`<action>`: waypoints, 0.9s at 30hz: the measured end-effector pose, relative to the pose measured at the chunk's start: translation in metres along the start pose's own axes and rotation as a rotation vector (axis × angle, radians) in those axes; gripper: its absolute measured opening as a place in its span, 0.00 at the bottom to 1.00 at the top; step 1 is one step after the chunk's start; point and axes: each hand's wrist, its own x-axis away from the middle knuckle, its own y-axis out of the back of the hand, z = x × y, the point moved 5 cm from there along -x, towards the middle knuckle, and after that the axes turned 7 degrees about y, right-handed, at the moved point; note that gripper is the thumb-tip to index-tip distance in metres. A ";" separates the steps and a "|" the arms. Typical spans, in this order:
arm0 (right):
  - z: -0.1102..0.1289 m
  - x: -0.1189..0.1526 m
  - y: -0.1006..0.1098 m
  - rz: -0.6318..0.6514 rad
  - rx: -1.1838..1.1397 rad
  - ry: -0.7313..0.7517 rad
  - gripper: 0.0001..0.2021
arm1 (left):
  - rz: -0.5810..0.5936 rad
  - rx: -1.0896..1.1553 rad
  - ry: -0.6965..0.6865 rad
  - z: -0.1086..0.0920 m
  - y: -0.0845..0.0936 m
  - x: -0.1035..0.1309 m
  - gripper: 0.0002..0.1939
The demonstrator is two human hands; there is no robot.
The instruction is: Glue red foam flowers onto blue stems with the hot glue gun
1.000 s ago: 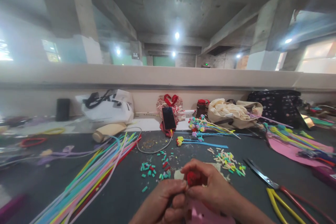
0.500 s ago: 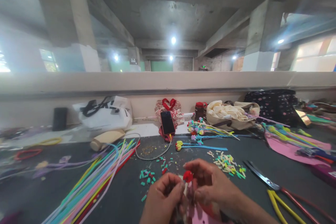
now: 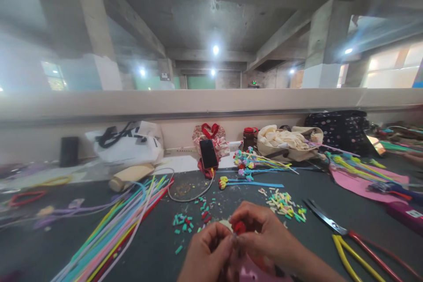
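Low in the head view, my left hand [image 3: 209,251] and my right hand [image 3: 264,233] meet at their fingertips. Between the thumb and fingers of my right hand is a small red piece [image 3: 239,228]. My left thumb and forefinger are pinched together beside it, and what they hold is too small to name. Something pink [image 3: 249,271] lies below the hands, partly hidden. Short green and red pieces [image 3: 181,222] are scattered to the left, and a pile of cream, yellow and green pieces [image 3: 286,205] is beyond my right hand.
Pliers [image 3: 343,231] with red and yellow handles lie at right. Long coloured strips [image 3: 114,233] fan out at left. Behind are a phone [image 3: 209,154], finished-looking stems [image 3: 254,183], a cream cloth bag [image 3: 287,156], a red-lidded bottle [image 3: 249,139] and a white bag [image 3: 128,147].
My right thumb has closed in toward my left fingertips around the red piece, which is now more covered. The whole view has shifted slightly.
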 end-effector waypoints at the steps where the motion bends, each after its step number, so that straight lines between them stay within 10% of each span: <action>1: 0.000 0.000 -0.001 0.000 0.002 -0.002 0.10 | -0.002 -0.011 0.000 0.000 0.000 0.000 0.15; 27: -0.004 0.003 -0.003 -0.039 0.028 -0.045 0.09 | 0.185 0.000 0.105 -0.003 -0.005 -0.002 0.18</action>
